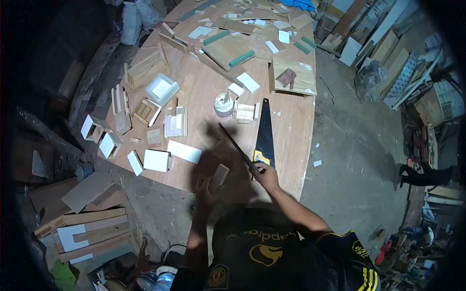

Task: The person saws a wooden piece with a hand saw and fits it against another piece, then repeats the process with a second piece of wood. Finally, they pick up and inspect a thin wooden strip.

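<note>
My right hand [266,175] is closed around the handle end of a long, thin dark file [235,147]. Its tip points away from me, up and to the left over the table. In my left hand [206,191] is a small pale wood block [220,176], held upright near the table's front edge, partly in shadow. The file and the block are apart. Just beyond my right hand lies a handsaw [265,133] with a black blade and a yellow and black handle. An open jar [224,105] with whitish contents stands beyond the file tip.
The wooden table [296,140] carries small boxes and a white tray [162,89] at left. A wooden box [295,77] with a dark reddish object on top sits at the right edge. Scrap boards [94,233] lie on the floor at lower left. Another person [429,174] is at far right.
</note>
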The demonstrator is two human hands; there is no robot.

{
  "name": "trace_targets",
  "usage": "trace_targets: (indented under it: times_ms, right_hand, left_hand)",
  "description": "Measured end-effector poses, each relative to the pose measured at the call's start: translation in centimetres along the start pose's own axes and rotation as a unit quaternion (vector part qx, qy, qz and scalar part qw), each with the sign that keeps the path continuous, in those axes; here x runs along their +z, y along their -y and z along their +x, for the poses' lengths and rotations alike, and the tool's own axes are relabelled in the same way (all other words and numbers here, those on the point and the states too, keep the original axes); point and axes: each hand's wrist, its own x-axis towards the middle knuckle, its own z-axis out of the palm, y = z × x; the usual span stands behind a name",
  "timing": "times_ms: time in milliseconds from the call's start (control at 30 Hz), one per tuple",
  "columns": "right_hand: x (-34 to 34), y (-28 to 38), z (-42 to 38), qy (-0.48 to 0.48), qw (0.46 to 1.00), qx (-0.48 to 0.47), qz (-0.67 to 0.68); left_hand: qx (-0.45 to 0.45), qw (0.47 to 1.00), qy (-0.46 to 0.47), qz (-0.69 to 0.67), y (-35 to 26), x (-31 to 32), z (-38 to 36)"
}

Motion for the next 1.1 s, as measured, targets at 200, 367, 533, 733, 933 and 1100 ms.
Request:
trace_targets:
  times_ms: [200,367,533,733,933,1100]
  right_hand:
    - [0.6,2.9,4.7,0.0,0.993,-0.079,-0.092]
    - [0.8,4.1,6.8,-0.132,0.969,-0.18,-0.107]
    - [-1.7,1.9,1.7,-0.065,0.962,-0.163,-0.208]
    - [-1.2,-1.9,-2.0,-0.052,0.909,-0.21,-0.358]
    - [0.7,-4.9,-2.1,-0.085,0.886,-0.205,-0.408]
    - [-0.1,-4.7,-3.0,-0.105,0.904,-0.197,-0.365]
  left_hand:
    - [0.035,0.999,0.005,0.031,-0.2,-0.8,-1.6]
    - [0.02,0.999,-0.008,0.024,-2.2,-0.6,-1.6]
    - [0.081,0.996,-0.02,0.041,-3.4,-0.3,-0.8]
    - [0.073,0.997,0.022,0.017,-5.9,0.7,1.2]
    - [0.119,0.991,0.048,0.037,-6.9,2.1,2.6]
    - [0.131,0.989,0.062,0.025,-7.4,3.1,2.9]
